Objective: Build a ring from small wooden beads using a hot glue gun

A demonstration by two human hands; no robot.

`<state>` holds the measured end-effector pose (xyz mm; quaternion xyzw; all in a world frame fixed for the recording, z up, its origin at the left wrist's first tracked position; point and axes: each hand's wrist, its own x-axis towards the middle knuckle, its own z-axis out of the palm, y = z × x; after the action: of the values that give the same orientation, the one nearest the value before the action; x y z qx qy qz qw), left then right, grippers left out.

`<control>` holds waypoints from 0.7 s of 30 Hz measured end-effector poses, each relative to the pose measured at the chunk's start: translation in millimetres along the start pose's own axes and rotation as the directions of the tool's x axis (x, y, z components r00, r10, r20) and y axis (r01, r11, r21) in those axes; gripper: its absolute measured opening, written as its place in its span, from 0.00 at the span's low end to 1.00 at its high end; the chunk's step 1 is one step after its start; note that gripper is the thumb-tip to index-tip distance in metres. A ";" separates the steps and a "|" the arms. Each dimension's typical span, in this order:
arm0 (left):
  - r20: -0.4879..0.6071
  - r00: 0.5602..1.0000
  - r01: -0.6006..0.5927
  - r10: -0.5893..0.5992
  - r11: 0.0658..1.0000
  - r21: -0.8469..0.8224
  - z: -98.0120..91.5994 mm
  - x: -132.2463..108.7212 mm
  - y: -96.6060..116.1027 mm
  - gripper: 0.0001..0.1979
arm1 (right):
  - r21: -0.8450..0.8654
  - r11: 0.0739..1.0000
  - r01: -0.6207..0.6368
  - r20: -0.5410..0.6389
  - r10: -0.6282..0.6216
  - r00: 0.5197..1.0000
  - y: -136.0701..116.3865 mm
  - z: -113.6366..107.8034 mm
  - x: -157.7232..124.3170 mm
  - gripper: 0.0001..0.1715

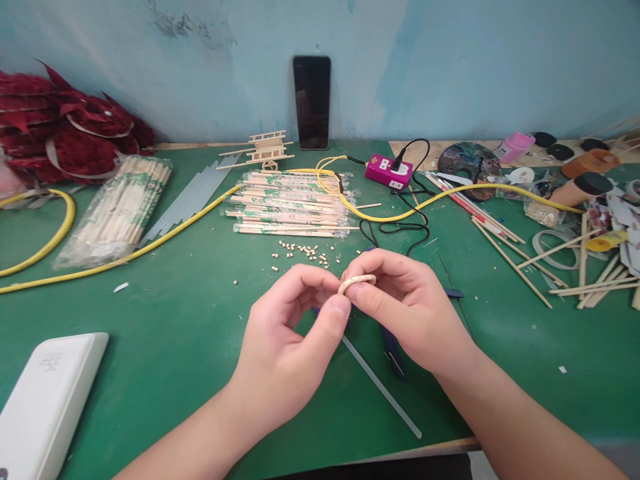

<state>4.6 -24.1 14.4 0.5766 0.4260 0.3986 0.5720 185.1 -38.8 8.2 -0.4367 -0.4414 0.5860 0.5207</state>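
View: head camera, looking down on a green workbench (pixel 150 347) against a pale blue wall (pixel 500 67).

Left hand (pixel 285 347): one, lower centre; is being curled closed, with the thumb and fingertips pinching the ring.

Right hand (pixel 405 310): one, lower centre; is being curled closed, with the thumb and fingers gripping the ring's other side.

Pale ring (pixel 357 283): one, rough-textured and curved; is being held between both hands at centre. Whether its ends meet cannot be told.

Under the hands: one translucent glue stick (pixel 380 385) is being laid diagonally, and one dark blue tool (pixel 393 350) is being partly hidden.

Just above the hands: many tiny wooden pieces (pixel 300 252) are being left scattered; too many and too small to count.

Upper centre: two plastic-wrapped chopstick bundles (pixel 287 203) (pixel 117 207) are being kept flat, and one miniature stick cart (pixel 266 150) and one upright black smartphone (pixel 311 102) are being stood by the wall.

Right side: one pink socket (pixel 389 171) and many loose wooden sticks (pixel 520 267) are being kept on the bench.

Lower left: one white power bank (pixel 47 407), smooth and rounded, is being rested there.
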 end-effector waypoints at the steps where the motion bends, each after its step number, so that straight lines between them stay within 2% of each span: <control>1: 0.002 1.000 -0.020 0.020 1.000 0.022 0.4 -0.5 -0.5 0.03 | -0.005 1.000 0.004 -0.004 -0.004 1.000 0.0 -0.2 -0.3 0.05; 5: -0.012 0.997 -0.069 0.071 0.994 0.084 2.0 -1.4 -1.7 0.04 | -0.041 0.999 -0.007 -0.002 0.007 1.000 -0.2 0.0 0.2 0.06; 11: -0.059 0.995 -0.082 0.087 0.994 0.077 2.2 -1.3 -1.4 0.04 | -0.109 0.993 -0.039 0.009 0.041 0.999 -0.9 0.7 0.8 0.06; 17: -0.045 0.995 -0.082 0.084 0.995 0.050 1.4 -2.9 -4.2 0.04 | -0.119 0.993 -0.008 0.015 0.009 1.000 -1.6 0.9 -0.5 0.07; 21: -0.068 0.995 -0.073 0.075 0.997 0.038 1.2 -3.5 -5.0 0.04 | -0.165 0.985 0.054 -0.011 -0.057 0.998 -1.4 1.4 -1.4 0.07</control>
<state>4.5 -27.8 9.5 0.5878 0.4309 0.4318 0.5314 184.1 -40.1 9.9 -0.4702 -0.4962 0.5294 0.5024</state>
